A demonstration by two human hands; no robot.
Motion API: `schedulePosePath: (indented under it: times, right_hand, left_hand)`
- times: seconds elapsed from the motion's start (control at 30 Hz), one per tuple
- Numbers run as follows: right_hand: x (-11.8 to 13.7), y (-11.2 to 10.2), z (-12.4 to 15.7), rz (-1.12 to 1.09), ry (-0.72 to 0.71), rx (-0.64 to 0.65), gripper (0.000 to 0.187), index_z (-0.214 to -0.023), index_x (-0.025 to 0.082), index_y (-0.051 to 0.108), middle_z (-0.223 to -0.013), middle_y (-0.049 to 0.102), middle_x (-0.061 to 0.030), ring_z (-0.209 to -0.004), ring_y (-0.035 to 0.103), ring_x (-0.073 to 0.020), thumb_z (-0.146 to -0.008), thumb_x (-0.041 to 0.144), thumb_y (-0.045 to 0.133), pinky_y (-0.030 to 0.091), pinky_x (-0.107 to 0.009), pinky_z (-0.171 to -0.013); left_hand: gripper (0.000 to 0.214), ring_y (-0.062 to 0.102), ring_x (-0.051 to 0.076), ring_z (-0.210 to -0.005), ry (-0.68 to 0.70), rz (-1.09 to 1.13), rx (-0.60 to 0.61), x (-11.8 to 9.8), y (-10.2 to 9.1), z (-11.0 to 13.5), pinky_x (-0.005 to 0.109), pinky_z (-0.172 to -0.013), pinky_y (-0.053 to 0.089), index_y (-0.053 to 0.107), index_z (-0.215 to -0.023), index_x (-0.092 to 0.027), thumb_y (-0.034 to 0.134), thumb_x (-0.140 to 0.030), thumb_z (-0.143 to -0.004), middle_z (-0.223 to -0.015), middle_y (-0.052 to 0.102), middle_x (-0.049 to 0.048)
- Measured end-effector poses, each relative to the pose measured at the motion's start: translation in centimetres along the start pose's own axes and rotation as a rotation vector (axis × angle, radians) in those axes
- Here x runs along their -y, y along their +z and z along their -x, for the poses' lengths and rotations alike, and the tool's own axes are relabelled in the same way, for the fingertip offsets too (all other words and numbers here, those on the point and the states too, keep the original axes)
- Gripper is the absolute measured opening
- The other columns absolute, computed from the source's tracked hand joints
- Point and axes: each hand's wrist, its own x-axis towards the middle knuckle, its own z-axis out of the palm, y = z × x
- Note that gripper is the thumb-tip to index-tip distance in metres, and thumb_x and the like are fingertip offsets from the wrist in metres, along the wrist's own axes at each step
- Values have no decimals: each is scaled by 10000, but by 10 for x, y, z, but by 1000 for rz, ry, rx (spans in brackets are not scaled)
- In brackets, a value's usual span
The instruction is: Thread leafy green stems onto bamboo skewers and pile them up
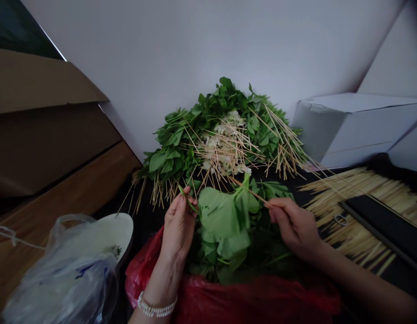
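My right hand (294, 225) pinches a thin wooden skewer (260, 197), which runs leftward through the stems of a bunch of leafy greens (225, 211). The bunch hangs from the skewer, its broad leaves drooping. In my left hand (179, 222), a green stem (188, 198) is held between thumb and fingers, just left of the bunch. Below both hands, a red plastic bag (262, 297) lies open around more loose leaves (215, 265).
Behind, skewered greens (174, 130) and pale skewered vegetables (225, 135) are heaped against the wall. Bare skewers (329, 193) lie spread at right beside a dark flat object (387, 225) and white box (370, 126). At left are a white bowl (125, 225), clear plastic bag (66, 279) and cardboard box (53, 139).
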Motion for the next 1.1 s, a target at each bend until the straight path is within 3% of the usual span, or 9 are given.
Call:
schedulePosePath:
  times: [0.1,0.33,0.57,0.63,0.77,0.83,0.93,1.03,1.1]
  right_hand:
    - [-1,-2,2,26,13,-13,136,-986,219,546,-639,603,36,-491,575,-114,-973,175,418,435,-222,-478]
    - [-4,11,6,125,-294,134,170,-1002,175,563,-747,696,-27,-618,651,-141,-955,109,414,473,-245,-573]
    - [-10,14,8,172,-270,133,158,-1005,158,576,-799,708,-37,-653,652,-123,-957,96,440,458,-225,-584]
    - [-11,15,8,189,-263,168,172,-1006,162,586,-797,704,-35,-644,648,-125,-951,91,439,451,-229,-572]
    - [-10,14,9,177,-251,229,176,-1005,169,594,-783,694,-31,-624,641,-134,-945,101,443,447,-243,-557]
    - [-7,12,8,117,-245,236,175,-1000,171,591,-799,699,-33,-642,647,-133,-948,107,436,458,-240,-573]
    - [-3,8,6,5,-227,221,170,-996,173,584,-830,711,-41,-670,655,-126,-960,126,424,479,-231,-608]
    - [-2,6,5,-18,-213,204,167,-986,174,583,-807,708,-39,-652,650,-125,-963,140,421,483,-230,-601]
    - [-3,7,6,6,-225,202,170,-978,177,589,-797,708,-39,-644,649,-127,-964,146,423,484,-233,-593]
  left_hand:
    - [463,630,75,-671,-80,56,18,-3,0,-3,153,-638,520,786,-978,-171,944,-251,-550,-768,717,-13]
    - [374,670,85,-643,-128,-29,32,4,-4,0,154,-639,544,805,-841,-187,963,-256,-508,-722,772,13]
    - [378,679,104,-612,-174,-108,41,5,-1,4,183,-622,545,807,-804,-198,969,-275,-470,-713,787,26]
    - [341,699,124,-655,-122,-180,47,6,-3,5,199,-643,549,807,-807,-207,953,-292,-511,-738,792,29]
    - [240,716,132,-787,186,-455,17,6,-7,7,205,-768,541,806,-869,-212,888,-270,-651,-822,794,24]
    - [236,716,132,-798,276,-465,-32,4,-7,7,211,-781,543,799,-887,-216,878,-255,-668,-825,786,12]
    - [294,696,114,-694,123,-189,-53,-1,-6,4,212,-698,563,786,-885,-221,903,-260,-618,-780,760,-10]
    - [337,655,81,-628,-174,66,39,-5,-5,1,187,-638,559,774,-892,-202,916,-208,-586,-753,726,-24]
    - [338,642,73,-610,-297,107,92,-6,-5,1,169,-602,547,767,-888,-185,915,-173,-584,-741,715,-25]
